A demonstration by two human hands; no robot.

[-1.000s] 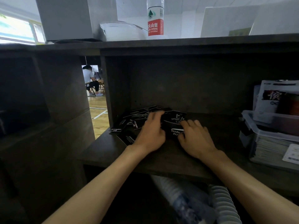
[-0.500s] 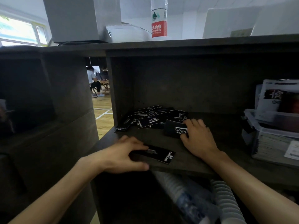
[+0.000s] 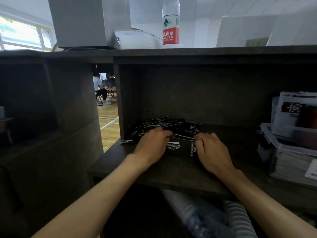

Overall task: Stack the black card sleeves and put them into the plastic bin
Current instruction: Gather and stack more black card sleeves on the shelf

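One stray sleeve (image 3: pixel 127 141) lies at the left, just apart from the pile; the black card sleeves (image 3: pixel 171 125) lie loose and fanned at the far left of the shelf (image 3: pixel 171 170); they look thin, light, a little stiff and probably slippery, so I judge it best to press the pile together from its two short sides and lift it by the edges; the left hand (image 3: pixel 152 143) rests on them with fingers curled onto the top ones; the right hand (image 3: pixel 211 150) lies on the near sleeves, fingers bent, but a real grip I cannot tell; the plastic bin (image 3: pixel 267 134) stands at the right, already holding papers and booklets, which may leave little room; a water bottle (image 3: pixel 170 23) stands on top, out of the way.
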